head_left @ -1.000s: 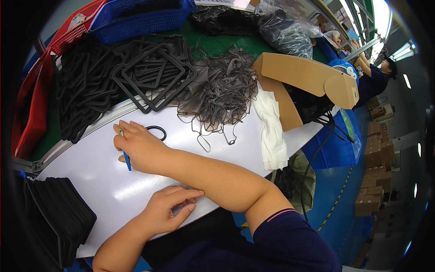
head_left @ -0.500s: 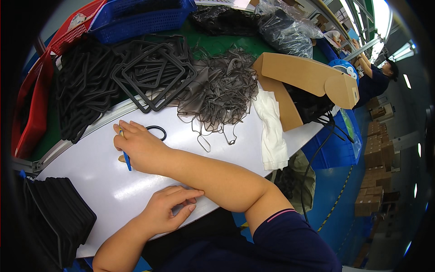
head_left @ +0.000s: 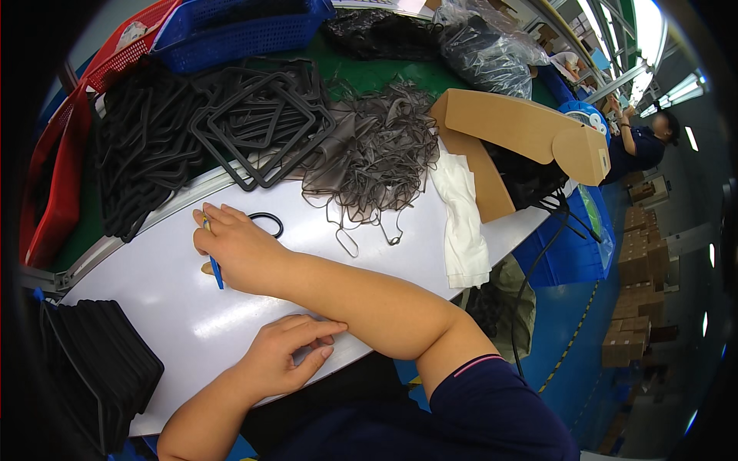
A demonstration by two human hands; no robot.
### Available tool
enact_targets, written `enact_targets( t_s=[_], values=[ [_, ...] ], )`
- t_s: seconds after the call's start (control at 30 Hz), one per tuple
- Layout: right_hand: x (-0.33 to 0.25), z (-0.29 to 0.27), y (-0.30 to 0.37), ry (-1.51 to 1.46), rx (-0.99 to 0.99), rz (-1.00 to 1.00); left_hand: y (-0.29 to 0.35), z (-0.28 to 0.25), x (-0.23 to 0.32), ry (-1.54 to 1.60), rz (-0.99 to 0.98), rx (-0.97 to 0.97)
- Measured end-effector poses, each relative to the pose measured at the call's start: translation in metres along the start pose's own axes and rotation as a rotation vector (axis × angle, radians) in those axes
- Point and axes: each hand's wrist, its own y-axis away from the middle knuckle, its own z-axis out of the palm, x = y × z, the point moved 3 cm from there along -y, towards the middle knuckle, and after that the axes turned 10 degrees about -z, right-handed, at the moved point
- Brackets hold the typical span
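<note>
My right hand (head_left: pixel 240 247) rests on the white tabletop, its fingers closed round a slim blue tool (head_left: pixel 216 270). A small yellow part shows between the fingers, but the hand hides most of the tool. Beside that hand lies a black ring-shaped loop (head_left: pixel 269 223), partly covered by it. My left hand (head_left: pixel 288 355) is at the near table edge, below my right forearm. It holds nothing. Its fingers are loosely stretched, the thumb is apart, and the fingertips touch or nearly touch the forearm.
Black frames (head_left: pixel 261 123) lie piled at the back left; more stand stacked (head_left: pixel 104 369) at the near left. Behind the white table (head_left: pixel 369 269) are dark thin strips (head_left: pixel 377 154), a cardboard box (head_left: pixel 507 127), a white cloth (head_left: pixel 461 223) and blue (head_left: pixel 238 38) and red (head_left: pixel 58 184) baskets.
My hands and the tool stay practically still. At the far right, a co-worker has lowered their arms and turned somewhat.
</note>
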Motion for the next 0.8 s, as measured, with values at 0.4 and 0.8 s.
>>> enact_targets(
  t_s=[0.4,0.8],
  values=[
    [-0.0001,0.0002,0.0000,-0.001,0.013,-0.006,-0.0005,0.0010,-0.0002,-0.008,0.008,0.011],
    [-0.0014,-0.0010,0.0004,-0.007,0.012,0.001,-0.0011,0.0013,-0.0002,0.028,-0.004,0.023]
  ],
)
